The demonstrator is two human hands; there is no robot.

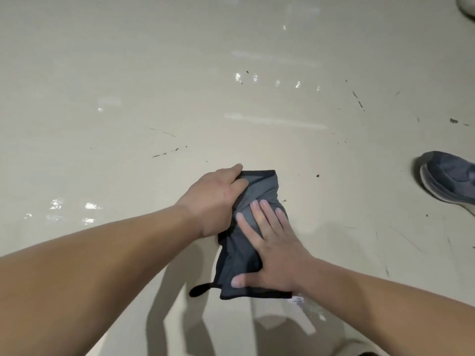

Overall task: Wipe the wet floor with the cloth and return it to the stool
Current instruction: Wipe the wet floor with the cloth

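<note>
A grey cloth (259, 190) with a black hem and a small black loop lies bunched on the pale floor (128, 73), at the middle of the view. My left hand (213, 199) grips its left edge, fingers curled around the fabric. My right hand (272, 250) lies flat on the cloth with fingers spread, pressing it down. Water glistens in small patches on the floor at the left (69, 209), farther ahead (275, 80), and just under my right wrist (300, 301). The stool is not in view.
A blue sneaker (449, 179) of a person stands on the floor at the right edge. A white object (466, 6) shows in the top right corner. Dark scuff marks dot the floor on the right and ahead of the cloth.
</note>
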